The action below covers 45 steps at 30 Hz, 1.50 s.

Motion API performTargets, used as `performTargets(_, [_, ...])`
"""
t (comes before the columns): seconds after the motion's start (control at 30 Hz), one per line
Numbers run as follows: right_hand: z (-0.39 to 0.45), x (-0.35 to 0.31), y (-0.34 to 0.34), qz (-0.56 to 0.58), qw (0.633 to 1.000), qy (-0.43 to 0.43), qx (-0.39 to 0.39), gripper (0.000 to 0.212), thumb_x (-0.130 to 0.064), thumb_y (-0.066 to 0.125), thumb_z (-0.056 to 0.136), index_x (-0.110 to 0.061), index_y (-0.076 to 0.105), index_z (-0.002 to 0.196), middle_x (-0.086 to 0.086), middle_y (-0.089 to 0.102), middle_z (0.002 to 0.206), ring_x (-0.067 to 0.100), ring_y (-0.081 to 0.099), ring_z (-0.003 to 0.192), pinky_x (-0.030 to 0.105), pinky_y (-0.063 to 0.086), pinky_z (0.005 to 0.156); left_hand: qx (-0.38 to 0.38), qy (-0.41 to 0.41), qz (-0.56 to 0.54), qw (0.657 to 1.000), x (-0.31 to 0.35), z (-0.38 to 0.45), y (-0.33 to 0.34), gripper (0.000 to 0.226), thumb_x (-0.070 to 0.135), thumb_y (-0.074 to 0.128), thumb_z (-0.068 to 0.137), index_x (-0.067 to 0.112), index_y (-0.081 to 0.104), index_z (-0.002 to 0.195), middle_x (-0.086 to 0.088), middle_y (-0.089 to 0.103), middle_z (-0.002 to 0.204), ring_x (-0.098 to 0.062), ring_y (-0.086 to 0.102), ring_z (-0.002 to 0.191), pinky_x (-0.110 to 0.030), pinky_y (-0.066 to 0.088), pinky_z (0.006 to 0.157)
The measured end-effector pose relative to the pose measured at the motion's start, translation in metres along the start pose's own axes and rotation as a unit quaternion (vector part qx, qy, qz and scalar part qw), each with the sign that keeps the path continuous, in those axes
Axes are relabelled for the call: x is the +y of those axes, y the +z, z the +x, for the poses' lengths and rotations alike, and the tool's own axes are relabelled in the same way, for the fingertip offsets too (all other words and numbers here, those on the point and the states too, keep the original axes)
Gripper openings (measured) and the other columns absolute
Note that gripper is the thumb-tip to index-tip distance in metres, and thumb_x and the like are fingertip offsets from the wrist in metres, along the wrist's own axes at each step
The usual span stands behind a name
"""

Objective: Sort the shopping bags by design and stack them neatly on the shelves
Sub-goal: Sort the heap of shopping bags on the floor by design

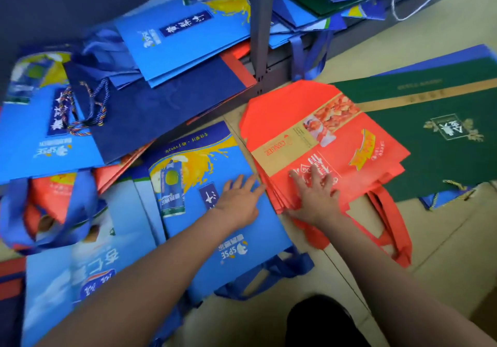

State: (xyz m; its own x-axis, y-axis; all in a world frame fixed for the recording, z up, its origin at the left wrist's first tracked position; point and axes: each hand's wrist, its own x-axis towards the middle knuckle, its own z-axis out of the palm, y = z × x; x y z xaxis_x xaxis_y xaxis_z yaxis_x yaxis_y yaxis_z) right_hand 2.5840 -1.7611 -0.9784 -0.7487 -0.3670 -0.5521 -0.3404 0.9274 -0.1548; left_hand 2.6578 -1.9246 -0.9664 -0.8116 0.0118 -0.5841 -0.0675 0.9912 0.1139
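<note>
While right hand point(317, 198) fingers spread flat on red bags point(322, 142), left hand point(239, 201) open on blue bag point(215, 212)

One head-worn camera looks steeply down, close over bags point(322, 142) strewn on the floor point(443, 252).

hands point(317, 196) on bags point(322, 142) (red, blue)

Blue bag point(242, 239) under the left hand point(239, 201): "SPSE" in white, upside down, nearer the wrist than the fingers
Blue bag far left point(32, 131), well away from both hands: "SPSE" in white, upside down
Red bag point(309, 131) under the right hand point(316, 196): "CONGEE" in red on a tan band, beyond the fingertips
Other print: Chinese characters, blurred, not readable
</note>
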Motion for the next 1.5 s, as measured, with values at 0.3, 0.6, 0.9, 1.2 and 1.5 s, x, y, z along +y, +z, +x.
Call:
performTargets(0.3, [0.035, -0.049, -0.036, -0.029, 0.993, -0.113, -0.004, 0.068, -0.031, 0.058, 0.088, -0.013, 0.027, 0.146, 0.022, 0.034, 0.143, 0.035, 0.028, 0.137, 0.042, 0.029, 0.109, 0.115, -0.007, 0.016, 0.993, -0.062, -0.069, 0.010, 0.060, 0.020, 0.040, 0.093, 0.019, 0.020, 0.150, -0.004, 0.011, 0.158, -0.022, 0.020, 0.142, -0.041, 0.012, 0.114])
performTargets(0.6, [0.007, -0.186, -0.074, 0.167, 0.937, -0.282, 0.119, 0.048, -0.014, 0.061, 0.088, -0.005, 0.045, 0.133, 0.019, 0.050, 0.129, 0.032, 0.054, 0.112, 0.031, 0.034, 0.096, 0.258, -0.297, 0.019, 0.919, -0.219, -0.147, 0.005, 0.068, 0.031, 0.056, 0.088, 0.016, 0.027, 0.148, -0.012, 0.024, 0.154, -0.034, 0.026, 0.138, -0.050, 0.022, 0.109])
performTargets(0.9, [0.022, -0.274, -0.052, 0.750, 0.656, -0.011, 0.084, 0.059, -0.003, 0.062, 0.086, -0.015, 0.029, 0.133, 0.001, 0.049, 0.103, 0.016, 0.057, 0.081, 0.029, 0.052, 0.075, 0.222, -0.324, -0.021, 0.919, -0.261, -0.135, -0.011, 0.055, 0.014, 0.042, 0.097, 0.030, 0.023, 0.146, 0.000, 0.020, 0.153, -0.030, 0.025, 0.134, -0.045, 0.032, 0.101])
performTargets(1.2, [0.025, -0.229, -0.069, 0.663, 0.716, -0.017, 0.217, 0.064, 0.010, 0.058, 0.081, -0.027, 0.032, 0.126, -0.004, 0.034, 0.078, 0.014, 0.043, 0.068, 0.035, 0.048, 0.074, 0.190, -0.314, -0.107, 0.924, -0.265, -0.140, -0.017, 0.051, 0.016, 0.036, 0.099, 0.030, 0.025, 0.147, -0.001, 0.015, 0.156, -0.029, 0.019, 0.139, -0.053, 0.029, 0.104])
performTargets(1.5, [0.021, -0.118, -0.062, 0.618, 0.778, 0.066, 0.087, 0.046, 0.014, 0.045, 0.087, -0.020, 0.046, 0.119, -0.007, 0.058, 0.056, 0.001, 0.048, 0.041, 0.021, 0.040, 0.048, 0.384, -0.260, -0.287, 0.838, -0.214, -0.126, -0.020, 0.044, 0.007, 0.051, 0.090, 0.001, 0.040, 0.133, -0.022, 0.045, 0.132, -0.041, 0.042, 0.118, -0.041, 0.029, 0.097])
